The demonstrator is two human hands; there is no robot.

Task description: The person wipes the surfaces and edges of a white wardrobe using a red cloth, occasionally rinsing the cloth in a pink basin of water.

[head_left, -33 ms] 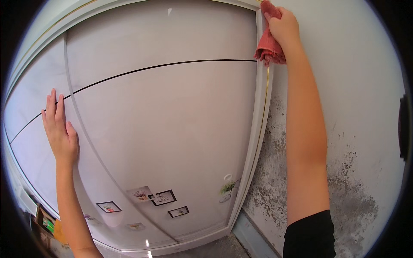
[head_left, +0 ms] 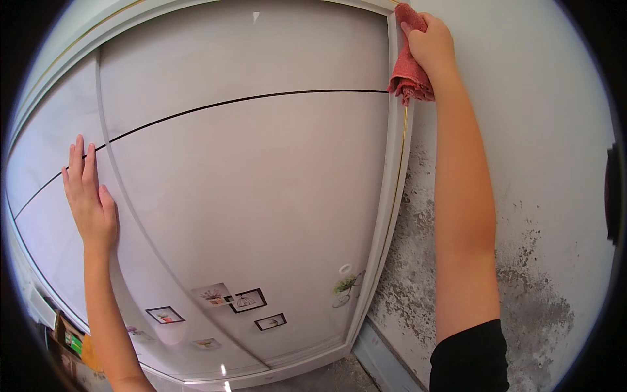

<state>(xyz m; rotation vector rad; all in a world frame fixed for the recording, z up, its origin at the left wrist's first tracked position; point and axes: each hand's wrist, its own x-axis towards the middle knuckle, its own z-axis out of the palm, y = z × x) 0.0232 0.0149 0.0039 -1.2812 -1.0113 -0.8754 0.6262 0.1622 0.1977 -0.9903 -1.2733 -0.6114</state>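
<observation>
A bunched red cloth (head_left: 410,68) is gripped in my right hand (head_left: 431,42), high on the right. It lies against the white upright frame (head_left: 397,130) at the edge of a large, pale sliding-door wardrobe (head_left: 261,176). Farther left, my left hand (head_left: 89,202) rests flat on the door panel, fingers stretched upward across a thin black line. Just to the right of that hand runs the grey upright strip (head_left: 121,176) between two door panels. The cloth hides part of the frame behind it.
To the right, a white wall (head_left: 542,130) carries dark, flaking patches (head_left: 532,300) low down. Small framed pictures (head_left: 248,301) decorate the lower doors. A box with green and yellow items (head_left: 72,341) stands at the lower left. A dark object (head_left: 612,196) edges the far right.
My right hand and the red cloth sit very slightly lower along the frame. My left hand keeps almost the same place.
</observation>
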